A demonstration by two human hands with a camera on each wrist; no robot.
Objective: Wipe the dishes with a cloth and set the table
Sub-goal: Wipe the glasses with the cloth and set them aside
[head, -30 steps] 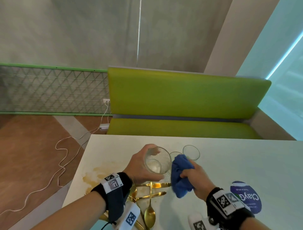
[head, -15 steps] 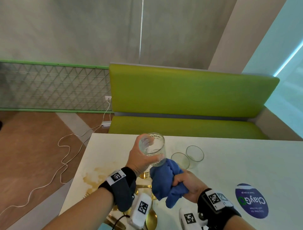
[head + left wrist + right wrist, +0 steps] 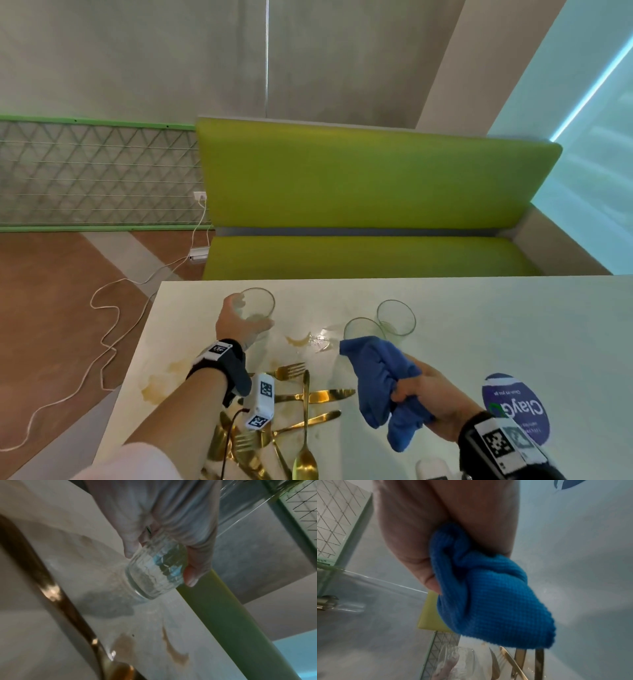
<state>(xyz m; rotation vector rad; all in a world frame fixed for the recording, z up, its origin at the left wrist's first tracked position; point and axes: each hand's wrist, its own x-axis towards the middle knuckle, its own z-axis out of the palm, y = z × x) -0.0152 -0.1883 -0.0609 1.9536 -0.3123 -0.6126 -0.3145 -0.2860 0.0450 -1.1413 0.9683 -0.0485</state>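
Glasses beside cloth | gold cutlery between hands | stains

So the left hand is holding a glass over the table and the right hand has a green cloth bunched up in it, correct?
Not quite: the cloth is blue, not green, as the right wrist view shows. The rest holds: the left hand grips a glass, the right hand the bunched cloth.

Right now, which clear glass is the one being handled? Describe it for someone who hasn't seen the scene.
Start at the white table in front of the green bench seat. Three clear drinking glasses stand toward its far edge. The clear glass tumbler in question is farthest left, apart from the close pair, and the only one gripped by the left hand.
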